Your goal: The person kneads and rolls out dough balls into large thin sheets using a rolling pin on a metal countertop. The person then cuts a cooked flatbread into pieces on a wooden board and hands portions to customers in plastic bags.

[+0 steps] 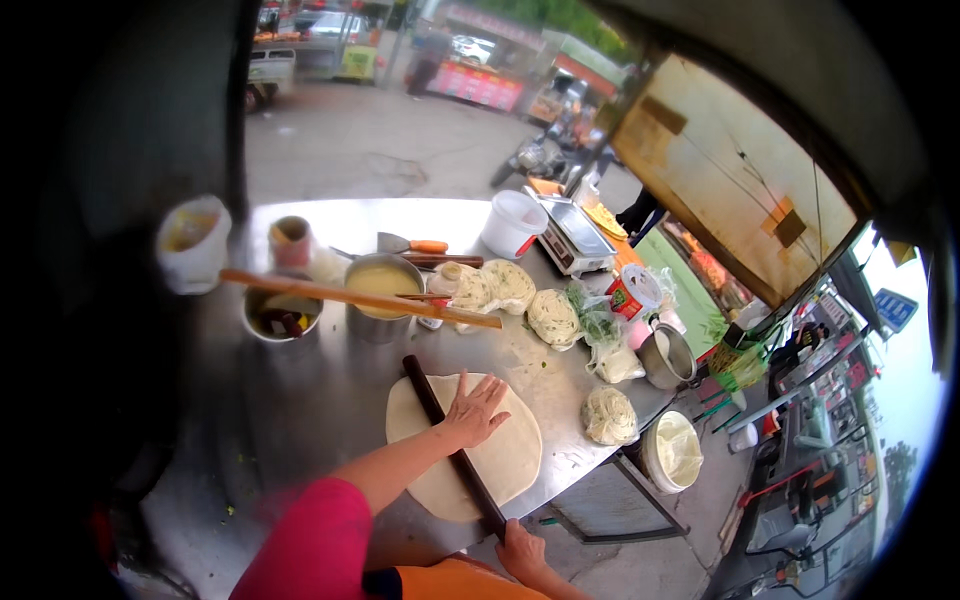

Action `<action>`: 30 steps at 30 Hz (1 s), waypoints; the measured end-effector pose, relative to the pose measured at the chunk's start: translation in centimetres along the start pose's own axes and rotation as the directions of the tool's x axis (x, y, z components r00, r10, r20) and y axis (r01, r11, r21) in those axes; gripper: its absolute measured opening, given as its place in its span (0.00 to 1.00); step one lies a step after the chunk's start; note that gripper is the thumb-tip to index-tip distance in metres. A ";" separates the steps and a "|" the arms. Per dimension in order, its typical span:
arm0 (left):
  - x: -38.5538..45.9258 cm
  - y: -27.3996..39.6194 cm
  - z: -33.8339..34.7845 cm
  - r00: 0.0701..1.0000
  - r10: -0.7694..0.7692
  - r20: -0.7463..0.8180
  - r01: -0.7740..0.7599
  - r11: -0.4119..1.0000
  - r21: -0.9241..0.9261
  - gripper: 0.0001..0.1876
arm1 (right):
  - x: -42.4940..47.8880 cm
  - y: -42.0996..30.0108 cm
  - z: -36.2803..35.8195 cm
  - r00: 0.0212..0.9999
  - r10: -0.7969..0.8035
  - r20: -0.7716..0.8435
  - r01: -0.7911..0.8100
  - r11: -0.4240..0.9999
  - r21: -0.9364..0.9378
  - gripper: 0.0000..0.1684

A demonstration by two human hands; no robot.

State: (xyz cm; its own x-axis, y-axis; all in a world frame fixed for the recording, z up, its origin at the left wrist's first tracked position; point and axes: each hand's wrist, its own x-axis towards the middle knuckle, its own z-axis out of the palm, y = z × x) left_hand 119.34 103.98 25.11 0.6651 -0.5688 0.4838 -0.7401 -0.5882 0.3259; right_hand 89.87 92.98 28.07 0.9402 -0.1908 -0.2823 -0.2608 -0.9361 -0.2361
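Note:
A round sheet of rolled dough (506,457) lies on the stainless steel table (300,420). Across it rests a dark wooden rolling pin (469,476). My left hand (474,411) is spread over the dough beside the pin, palm down, with its fingers apart; its wrist crosses above the pin. The near end of the pin, by the table's edge, is in my right hand (520,550). Past the dough, several coiled dough rounds with green flecks, such as this one (555,319), sit on the table, and one in plastic wrap (610,415) is to the right.
A long wooden stick (360,298) lies across a metal pot of pale batter (384,281) and a metal bowl (282,319). Behind are a scraper (412,244), a white tub (513,223) and a scale (574,232). A lined bucket (673,451) stands off the table's right edge.

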 end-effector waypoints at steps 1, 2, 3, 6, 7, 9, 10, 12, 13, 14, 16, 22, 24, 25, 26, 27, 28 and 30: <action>0.0 0.4 0.4 0.987 0.018 0.158 -0.020 1.000 0.011 0.35 | -0.2 0.2 0.6 1.000 0.012 -0.027 -0.012 1.000 -0.019 0.17; -0.4 0.7 0.7 0.984 0.011 0.177 -0.013 1.000 0.011 0.34 | -0.3 0.4 0.9 0.998 0.020 -0.052 -0.022 0.999 -0.041 0.17; -2.2 0.7 0.1 0.974 -0.005 0.225 -0.002 1.000 0.030 0.34 | -0.7 -0.4 1.6 0.999 0.019 -0.036 -0.021 0.999 -0.044 0.18; -5.3 -0.2 -2.3 0.954 0.014 0.300 -0.028 0.999 0.041 0.32 | -1.9 -2.6 1.6 0.999 -0.005 -0.054 0.005 1.000 0.008 0.18; -6.1 -1.0 -3.3 0.947 0.033 0.318 -0.052 0.997 0.049 0.32 | -2.2 -4.1 1.2 0.999 -0.025 -0.045 0.027 0.999 0.036 0.18; -8.2 -2.2 -5.2 0.943 0.055 0.327 -0.057 0.998 -0.003 0.31 | -3.3 -6.5 0.1 0.998 -0.061 -0.036 0.064 0.994 0.084 0.18; -9.2 -2.7 -6.2 0.941 0.072 0.332 -0.065 0.997 -0.035 0.30 | -3.5 -6.8 0.8 0.998 -0.053 -0.032 0.056 0.994 0.093 0.19; -11.0 -3.7 -8.6 0.961 0.121 0.249 -0.102 0.991 -0.085 0.29 | -3.3 -6.9 2.6 0.999 -0.042 -0.023 0.044 0.993 0.108 0.22; -12.2 -4.1 -9.4 0.966 0.138 0.218 -0.116 0.987 -0.112 0.28 | -3.4 -7.3 2.9 0.999 -0.042 0.003 0.042 0.993 0.114 0.23; -12.7 -4.6 -10.1 0.975 0.144 0.170 -0.129 0.987 -0.095 0.27 | -3.0 -7.7 2.8 0.999 -0.041 0.029 0.037 0.992 0.120 0.25; -14.7 -5.0 -10.8 0.983 0.146 0.114 -0.137 0.987 -0.087 0.25 | -3.1 -7.5 4.1 0.998 -0.059 0.024 0.053 0.978 0.204 0.30; -14.5 -3.9 -12.8 0.987 0.110 0.121 -0.103 0.993 -0.063 0.27 | -2.9 -6.8 0.1 0.994 -0.049 -0.094 0.082 0.919 0.385 0.16; -11.7 -1.4 -13.7 0.986 0.112 0.121 -0.103 0.992 -0.080 0.30 | -2.5 -5.3 -1.7 0.987 -0.010 -0.158 0.075 0.909 0.410 0.13; -10.0 -0.6 -12.9 0.986 0.127 0.108 -0.115 0.987 -0.108 0.30 | -1.8 -3.0 -1.1 0.986 0.019 -0.168 0.048 0.923 0.382 0.11; -8.5 0.3 -12.1 0.985 0.140 0.097 -0.127 0.983 -0.132 0.30 | -1.2 -1.3 -0.9 0.977 0.027 -0.210 0.049 0.934 0.353 0.12; -7.2 1.1 -10.6 0.979 0.151 0.134 -0.132 0.982 -0.138 0.30 | -0.5 0.8 -0.5 0.977 0.010 -0.214 0.065 0.939 0.339 0.13; -6.2 1.4 -8.2 0.971 0.166 0.175 -0.141 0.979 -0.144 0.29 | 0.2 2.8 -0.1 0.976 -0.003 -0.219 0.077 0.941 0.330 0.13; -5.4 1.6 -2.5 0.965 0.160 0.207 -0.133 0.981 -0.137 0.28 | 0.9 5.6 0.6 0.988 -0.022 -0.155 0.082 0.915 0.394 0.13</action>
State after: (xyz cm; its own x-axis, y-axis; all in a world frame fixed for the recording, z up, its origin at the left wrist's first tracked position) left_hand 114.30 107.56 25.06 0.5440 -0.7621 0.3512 -0.8288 -0.4225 0.3669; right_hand 89.13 87.72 25.94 0.9682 -0.2142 -0.1292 -0.2481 -0.7558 -0.6060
